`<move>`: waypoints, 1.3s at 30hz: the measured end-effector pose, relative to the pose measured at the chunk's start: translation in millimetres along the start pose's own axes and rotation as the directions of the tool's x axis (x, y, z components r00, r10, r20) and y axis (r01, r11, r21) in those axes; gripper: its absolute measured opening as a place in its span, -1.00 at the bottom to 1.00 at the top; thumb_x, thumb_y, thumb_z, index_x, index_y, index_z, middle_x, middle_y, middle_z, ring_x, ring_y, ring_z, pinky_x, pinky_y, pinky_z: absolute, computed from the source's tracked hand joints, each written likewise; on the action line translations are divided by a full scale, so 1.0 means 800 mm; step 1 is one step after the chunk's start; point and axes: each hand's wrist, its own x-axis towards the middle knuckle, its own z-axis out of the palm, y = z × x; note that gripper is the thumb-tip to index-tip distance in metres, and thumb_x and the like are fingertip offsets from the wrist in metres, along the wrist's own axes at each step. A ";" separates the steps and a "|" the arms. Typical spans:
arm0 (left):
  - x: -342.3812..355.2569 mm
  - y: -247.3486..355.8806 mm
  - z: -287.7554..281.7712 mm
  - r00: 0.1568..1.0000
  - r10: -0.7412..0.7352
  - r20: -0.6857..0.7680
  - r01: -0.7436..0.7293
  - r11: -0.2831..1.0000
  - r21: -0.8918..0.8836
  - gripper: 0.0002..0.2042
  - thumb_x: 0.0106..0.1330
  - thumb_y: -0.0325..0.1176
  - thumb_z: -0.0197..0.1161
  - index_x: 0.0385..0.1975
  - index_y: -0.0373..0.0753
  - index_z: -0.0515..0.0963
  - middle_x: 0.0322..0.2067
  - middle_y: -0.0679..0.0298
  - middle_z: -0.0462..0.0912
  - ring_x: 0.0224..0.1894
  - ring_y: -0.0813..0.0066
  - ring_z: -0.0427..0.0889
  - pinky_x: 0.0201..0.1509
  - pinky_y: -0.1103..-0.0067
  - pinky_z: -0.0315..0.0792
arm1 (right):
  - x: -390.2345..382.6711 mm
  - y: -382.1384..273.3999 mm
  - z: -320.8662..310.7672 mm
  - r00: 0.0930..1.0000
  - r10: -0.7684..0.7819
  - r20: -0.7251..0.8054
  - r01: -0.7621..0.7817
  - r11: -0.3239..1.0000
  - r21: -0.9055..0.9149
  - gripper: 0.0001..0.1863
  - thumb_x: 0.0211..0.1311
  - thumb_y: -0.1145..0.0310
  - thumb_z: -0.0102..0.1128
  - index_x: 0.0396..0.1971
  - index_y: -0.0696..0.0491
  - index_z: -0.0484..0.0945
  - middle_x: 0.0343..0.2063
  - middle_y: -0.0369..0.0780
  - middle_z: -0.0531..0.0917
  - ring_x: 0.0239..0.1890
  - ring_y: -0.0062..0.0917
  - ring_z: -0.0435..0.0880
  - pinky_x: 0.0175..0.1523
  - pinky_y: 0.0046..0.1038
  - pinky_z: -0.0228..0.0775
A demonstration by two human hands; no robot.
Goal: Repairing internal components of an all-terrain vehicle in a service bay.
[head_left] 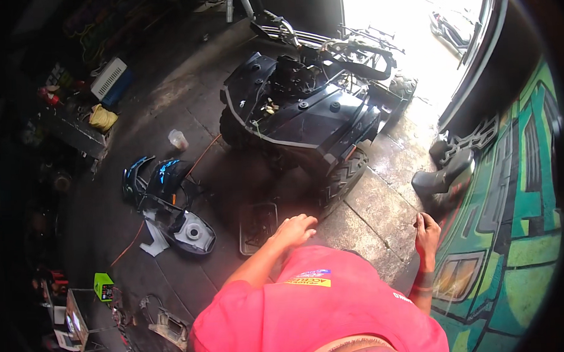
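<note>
My left hand (pixel 295 231) hovers in front of my red shirt, its fingers loosely stretched and nothing visible in it. Below it on the floor lies a rectangular tray (pixel 242 240) with dark contents I cannot make out. My right hand (pixel 428 232) is raised at the right with fingers curled into a pinch. Whether something small sits between those fingertips is too small to tell. Ahead of both hands stands a dark quad bike (pixel 304 118), with some of its inner parts exposed. Its near right tyre (pixel 345 179) is the part closest to my left hand.
Removed black and blue bodywork (pixel 170 200) lies on the floor at left, near an orange cord (pixel 204 155). A black seat (pixel 444 175) rests by the painted green wall (pixel 517 228). Far left stand a bench (pixel 72 131) and a blue-and-white box (pixel 111 81).
</note>
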 end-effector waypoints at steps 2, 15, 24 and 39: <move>0.023 0.010 -0.007 1.000 0.014 0.015 -0.014 0.999 0.029 -0.67 0.16 -0.18 0.07 -0.09 -0.11 0.40 -0.15 0.13 0.45 -0.07 0.16 0.43 -0.02 0.34 0.31 | 0.007 0.006 -0.010 0.991 0.122 0.052 -0.123 0.992 0.029 -0.74 0.11 0.31 0.06 -0.39 0.24 0.54 -0.59 -0.07 0.59 -0.52 -0.42 0.60 -0.37 -0.46 0.36; 0.239 0.017 -0.083 0.979 0.116 -0.169 -0.106 0.992 0.068 -0.74 0.16 -0.20 0.09 -0.18 -0.12 0.44 -0.23 0.16 0.48 -0.12 0.20 0.45 -0.07 0.34 0.32 | 0.111 0.069 -0.018 0.915 0.401 -0.043 -0.319 0.784 0.532 -0.79 0.10 0.38 0.15 -0.34 0.22 0.54 -0.58 -0.26 0.61 -0.64 -0.78 0.40 -0.54 -0.70 0.23; 0.509 0.067 -0.178 0.630 0.418 -0.654 -0.455 0.882 0.125 -0.78 0.07 -0.37 0.19 -0.29 -0.27 0.49 -0.34 0.12 0.53 -0.28 0.21 0.51 -0.19 0.47 0.38 | 0.248 0.099 -0.034 0.905 0.378 -0.197 -0.322 0.909 0.265 -0.82 0.11 0.45 0.09 -0.31 0.20 0.54 -0.56 -0.25 0.62 -0.64 -0.76 0.43 -0.54 -0.68 0.25; 0.781 0.101 -0.262 0.723 -0.058 -0.688 0.171 0.980 0.097 -0.49 0.10 0.27 -0.13 -0.27 0.03 0.57 0.02 0.27 0.40 0.25 0.23 0.01 0.06 -0.22 -0.53 | 0.523 0.124 0.037 0.949 0.092 0.303 -0.127 0.987 0.096 -0.77 0.20 0.39 0.01 -0.22 0.21 0.49 -0.56 -0.32 0.58 -0.68 -0.84 0.28 -0.60 -0.74 0.14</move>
